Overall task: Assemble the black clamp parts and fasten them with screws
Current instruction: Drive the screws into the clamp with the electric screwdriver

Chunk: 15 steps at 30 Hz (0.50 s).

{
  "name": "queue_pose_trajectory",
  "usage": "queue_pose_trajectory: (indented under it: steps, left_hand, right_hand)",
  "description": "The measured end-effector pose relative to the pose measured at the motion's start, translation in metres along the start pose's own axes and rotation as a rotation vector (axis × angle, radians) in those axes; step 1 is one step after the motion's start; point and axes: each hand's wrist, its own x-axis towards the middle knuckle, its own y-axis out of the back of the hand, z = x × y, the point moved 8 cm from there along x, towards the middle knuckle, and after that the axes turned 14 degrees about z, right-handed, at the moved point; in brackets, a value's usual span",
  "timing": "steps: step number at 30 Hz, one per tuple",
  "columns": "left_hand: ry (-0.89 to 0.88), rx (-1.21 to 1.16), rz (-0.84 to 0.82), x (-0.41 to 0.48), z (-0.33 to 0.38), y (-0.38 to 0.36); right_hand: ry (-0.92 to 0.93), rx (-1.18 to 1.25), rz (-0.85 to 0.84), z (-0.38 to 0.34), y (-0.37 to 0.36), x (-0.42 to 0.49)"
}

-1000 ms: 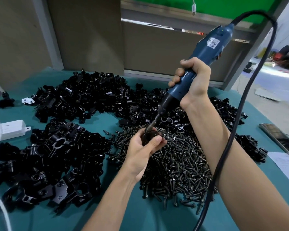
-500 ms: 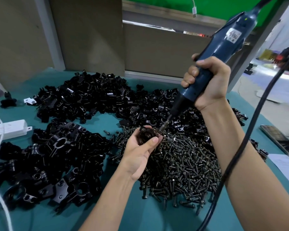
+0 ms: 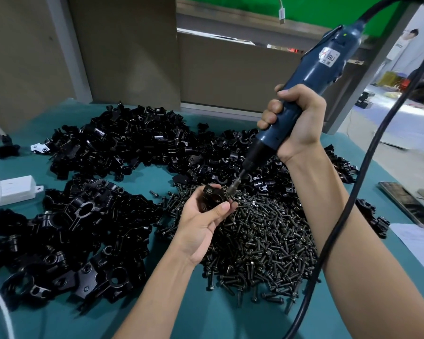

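My left hand [image 3: 202, 222] holds a black clamp assembly [image 3: 212, 198] between thumb and fingers, above a heap of dark screws [image 3: 262, 241]. My right hand [image 3: 295, 123] grips a blue electric screwdriver [image 3: 311, 84], tilted down to the left. Its bit [image 3: 236, 183] touches the clamp's right side. A large pile of loose black clamp parts [image 3: 132, 140] covers the far part of the teal table [image 3: 59, 321]. Bigger black clamp bodies [image 3: 66, 231] lie at the left.
A thick black cable [image 3: 348, 206] hangs from the screwdriver past my right forearm. A white power strip [image 3: 10, 192] with a white cord sits at the left edge. A phone [image 3: 409, 204] and a paper sheet lie at the right. A person stands far right.
My right hand has lifted and swung the screwdriver to the right and more upright. My left hand turned the clamp slightly, and the bit now meets its right side.
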Motion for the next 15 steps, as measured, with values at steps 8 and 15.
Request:
queue_pose_trajectory:
  steps: [8, 15]
  left_hand:
    - [-0.030, 0.067, -0.010, -0.0033, 0.0034, -0.0019]
    - [-0.002, 0.042, -0.016, -0.0037, 0.0018, -0.0018]
  right_hand:
    - [-0.002, -0.038, 0.008, 0.0039, -0.0011, 0.0012]
    - [-0.008, -0.032, 0.031, 0.0052, 0.0043, 0.0020]
